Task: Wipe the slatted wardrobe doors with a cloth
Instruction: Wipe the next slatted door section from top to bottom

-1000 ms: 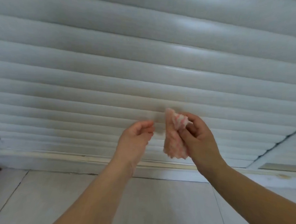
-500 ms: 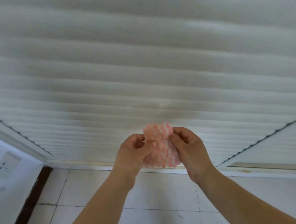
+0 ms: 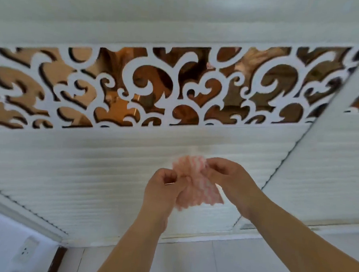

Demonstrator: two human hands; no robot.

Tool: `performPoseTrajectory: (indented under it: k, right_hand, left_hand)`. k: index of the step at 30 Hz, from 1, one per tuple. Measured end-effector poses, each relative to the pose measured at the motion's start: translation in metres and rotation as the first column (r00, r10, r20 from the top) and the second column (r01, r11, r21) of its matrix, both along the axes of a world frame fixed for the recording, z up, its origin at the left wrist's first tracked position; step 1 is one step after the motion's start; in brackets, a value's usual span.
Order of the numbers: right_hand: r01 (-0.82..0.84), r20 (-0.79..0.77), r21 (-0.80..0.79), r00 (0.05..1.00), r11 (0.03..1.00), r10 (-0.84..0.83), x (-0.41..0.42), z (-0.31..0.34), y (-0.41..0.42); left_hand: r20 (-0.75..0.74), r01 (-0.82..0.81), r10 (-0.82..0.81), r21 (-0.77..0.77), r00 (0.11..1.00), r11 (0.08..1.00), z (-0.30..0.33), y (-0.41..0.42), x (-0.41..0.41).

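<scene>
Cloth (image 3: 194,186) sits pinched between our left hand (image 3: 163,189) and right hand (image 3: 230,180), held just off the slatted door (image 3: 89,172). Door seam (image 3: 281,162) runs right of us, scrollwork band (image 3: 156,89) above, tiled floor (image 3: 188,261) below, wall socket (image 3: 26,250) lower left.

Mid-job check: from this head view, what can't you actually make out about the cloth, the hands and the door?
Head view only:
- Cloth: its left part is hidden behind the left hand; whether it touches the slatted door cannot be told.
- Right hand: fingertips blurred by motion.
- Slats: dust or wiped areas too blurred to judge.
- Fretwork panel: cut off at the left edge; what is behind it is unclear.
</scene>
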State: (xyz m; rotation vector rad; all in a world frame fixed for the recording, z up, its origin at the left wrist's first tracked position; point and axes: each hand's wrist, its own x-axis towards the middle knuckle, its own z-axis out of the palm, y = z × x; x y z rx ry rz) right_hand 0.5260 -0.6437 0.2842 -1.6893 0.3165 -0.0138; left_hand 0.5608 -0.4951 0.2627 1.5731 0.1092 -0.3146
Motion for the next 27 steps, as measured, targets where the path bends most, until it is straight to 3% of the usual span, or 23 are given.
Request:
performPoseTrajectory:
  k: [6,8,12,14,17,19,24,27]
  right_hand:
    - [0.138,0.139,-0.236,0.984,0.962,-0.107,-0.025,0.088,-0.027]
    - [0.175,0.209,-0.333,0.972,0.926,-0.108,-0.039,0.108,-0.025]
    - [0.007,0.143,-0.469,0.987,0.883,0.068,-0.071,0.132,-0.018]
    - [0.114,0.206,-0.445,0.978,0.888,-0.022,-0.084,0.145,-0.027]
    - [0.399,0.333,-0.293,0.894,0.869,-0.299,-0.104,0.161,-0.058]
    - [0.445,0.342,-0.291,0.875,0.847,-0.342,-0.116,0.167,-0.080]
    - [0.369,0.410,-0.310,0.883,0.876,-0.227,-0.139,0.176,-0.115]
    - [0.294,0.434,-0.477,0.898,0.828,-0.069,-0.151,0.179,-0.153]
  left_hand:
    - [0.115,-0.007,0.002,0.041,0.993,0.999,0.073,-0.022,-0.017]
    - [0.085,0.138,-0.131,-0.085,0.988,0.987,0.102,-0.029,-0.028]
    - [0.060,0.410,-0.409,-0.271,0.910,0.871,0.136,-0.043,-0.048]
    - [0.067,0.417,-0.417,-0.292,0.907,0.861,0.139,-0.046,-0.049]
    - [0.008,0.428,-0.458,-0.372,0.889,0.824,0.147,-0.055,-0.049]
    - [0.009,0.485,-0.528,-0.412,0.849,0.772,0.157,-0.067,-0.050]
    - [0.049,0.536,-0.568,-0.407,0.821,0.740,0.182,-0.113,-0.054]
    - [0.106,0.580,-0.589,-0.378,0.801,0.722,0.198,-0.166,-0.067]
